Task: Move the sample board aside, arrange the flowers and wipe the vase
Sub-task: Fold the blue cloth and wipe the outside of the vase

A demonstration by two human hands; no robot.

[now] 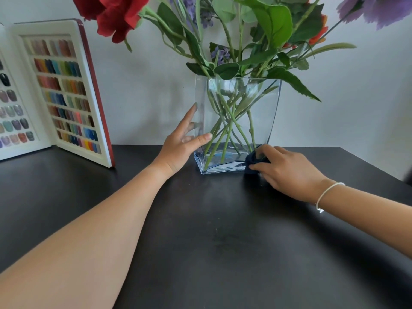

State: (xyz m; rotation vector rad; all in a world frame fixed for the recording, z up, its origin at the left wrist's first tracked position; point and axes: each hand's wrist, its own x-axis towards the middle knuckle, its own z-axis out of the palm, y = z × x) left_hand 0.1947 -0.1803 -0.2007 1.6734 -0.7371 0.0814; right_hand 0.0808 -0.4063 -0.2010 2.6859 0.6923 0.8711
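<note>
- Plain white wall stands behind a dark table (200, 241).
- On it, a clear glass box-shaped vase (263, 112) holds the red, purple and orange flowers (274, 23).
- Left hand (180, 150) has its fingers (189, 114) spread apart, flat on the vase's side, steadying it.
- Right hand (287, 170) has its fingers pinched on a small dark blue cloth (254, 163), pressed to the vase's low corner.
- Well off to the left of the left fingers leans the open white sample board with colour chips (66, 94).
- Rubbing too hard could slide or tip the tall vase, because the heavy flowers lean out.
</note>
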